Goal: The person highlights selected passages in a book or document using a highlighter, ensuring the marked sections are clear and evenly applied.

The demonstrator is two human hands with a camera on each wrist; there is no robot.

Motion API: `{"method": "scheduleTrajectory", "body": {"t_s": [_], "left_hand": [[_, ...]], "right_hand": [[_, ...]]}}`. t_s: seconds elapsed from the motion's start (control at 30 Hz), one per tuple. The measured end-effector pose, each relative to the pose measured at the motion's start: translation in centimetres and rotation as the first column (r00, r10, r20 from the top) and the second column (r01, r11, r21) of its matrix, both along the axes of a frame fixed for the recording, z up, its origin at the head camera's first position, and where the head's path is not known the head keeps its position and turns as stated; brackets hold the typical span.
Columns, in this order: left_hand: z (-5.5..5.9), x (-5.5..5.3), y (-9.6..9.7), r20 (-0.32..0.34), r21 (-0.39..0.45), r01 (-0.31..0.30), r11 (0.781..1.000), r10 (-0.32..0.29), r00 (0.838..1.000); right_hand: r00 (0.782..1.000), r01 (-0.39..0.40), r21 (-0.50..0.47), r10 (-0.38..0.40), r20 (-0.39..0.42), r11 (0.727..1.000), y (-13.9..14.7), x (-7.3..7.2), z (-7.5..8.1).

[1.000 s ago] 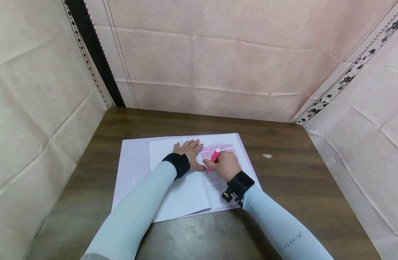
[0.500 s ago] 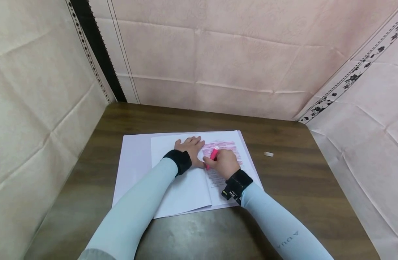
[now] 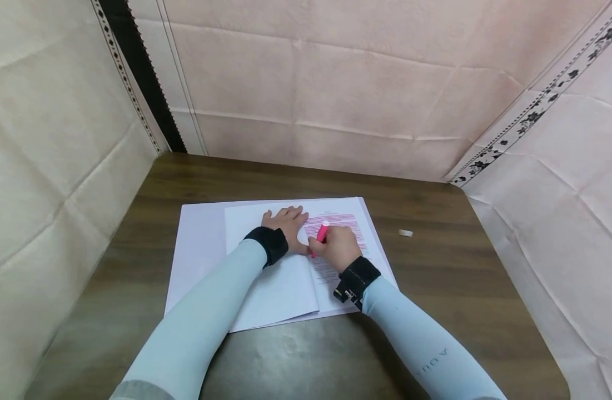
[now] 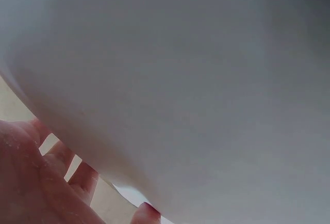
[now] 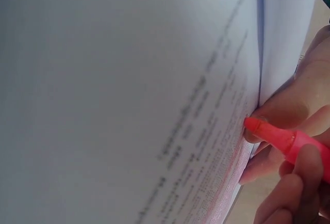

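Observation:
A pink highlighter [image 3: 322, 231] is pinched in my right hand [image 3: 339, 247], its tip on the printed page [image 3: 331, 272] near the left ends of the text lines. In the right wrist view the highlighter's tip [image 5: 258, 126] shows orange-pink beside the other hand's thumb. Upper lines of the page carry pink marking; lower lines are plain. My left hand [image 3: 288, 228] lies spread on the blank left-hand page [image 3: 275, 289], thumb by the fold. In the left wrist view, pale paper [image 4: 180, 90] covers most of the frame, with fingers [image 4: 82, 180] at lower left.
Under the sheets lies a larger pale lavender folder [image 3: 195, 244] on the brown wooden table [image 3: 446, 289]. A small whitish piece [image 3: 406, 233] sits to the right of the folder. Pale cloth walls [image 3: 306, 83] enclose the table at the back and sides.
The highlighter has shifted slightly with my right hand along the left ends of the lines. My left hand stays on the page. The head view has moved a little.

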State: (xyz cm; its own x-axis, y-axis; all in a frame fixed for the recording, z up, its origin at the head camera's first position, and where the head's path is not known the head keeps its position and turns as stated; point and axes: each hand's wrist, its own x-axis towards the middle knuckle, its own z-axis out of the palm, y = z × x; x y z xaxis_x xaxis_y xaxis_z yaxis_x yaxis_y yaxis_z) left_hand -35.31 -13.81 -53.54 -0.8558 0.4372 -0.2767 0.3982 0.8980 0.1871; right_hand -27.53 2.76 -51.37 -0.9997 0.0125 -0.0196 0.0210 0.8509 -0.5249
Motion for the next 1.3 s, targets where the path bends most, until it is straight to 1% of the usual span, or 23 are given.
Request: {"method": "scheduleTrajectory", "body": {"t_s": [0.1,0.2,0.3,0.47,0.7,0.97,1.13,1.3], "left_hand": [[0.13,-0.07,-0.13,0.002,0.000,0.000,1.000,0.000,1.000],[0.43,-0.05,-0.10,0.014,0.012,0.002,1.000,-0.002,1.000],[0.47,-0.10,-0.07,0.016,0.016,0.003,1.000,-0.004,1.000],[0.05,-0.24,-0.14,0.004,0.023,0.003,1.000,-0.003,1.000],[0.23,-0.30,-0.03,0.007,0.027,0.003,1.000,-0.003,1.000],[0.22,-0.44,-0.21,-0.023,0.026,0.010,1.000,-0.009,1.000],[0.32,-0.33,-0.24,-0.007,0.037,0.007,0.999,-0.006,1.000],[-0.25,-0.39,-0.34,-0.008,0.046,0.011,0.999,-0.011,1.000]], "right_hand": [[1.000,0.015,-0.006,-0.015,0.027,1.000,-0.27,-0.12,0.11],[0.999,0.026,0.001,-0.026,0.032,1.000,-0.35,-0.15,0.23],[0.999,0.030,0.015,-0.030,0.027,0.999,-0.34,-0.17,0.22],[1.000,0.026,0.038,-0.026,0.008,0.999,-0.27,-0.27,0.10],[1.000,0.027,0.052,-0.027,-0.007,0.998,-0.12,-0.35,0.23],[0.998,0.058,-0.003,-0.058,0.038,0.998,-0.05,-0.41,0.69],[0.998,0.062,0.016,-0.062,0.032,0.998,-0.07,-0.26,0.73],[0.996,0.080,0.026,-0.081,0.035,0.996,0.00,-0.13,0.50]]}}
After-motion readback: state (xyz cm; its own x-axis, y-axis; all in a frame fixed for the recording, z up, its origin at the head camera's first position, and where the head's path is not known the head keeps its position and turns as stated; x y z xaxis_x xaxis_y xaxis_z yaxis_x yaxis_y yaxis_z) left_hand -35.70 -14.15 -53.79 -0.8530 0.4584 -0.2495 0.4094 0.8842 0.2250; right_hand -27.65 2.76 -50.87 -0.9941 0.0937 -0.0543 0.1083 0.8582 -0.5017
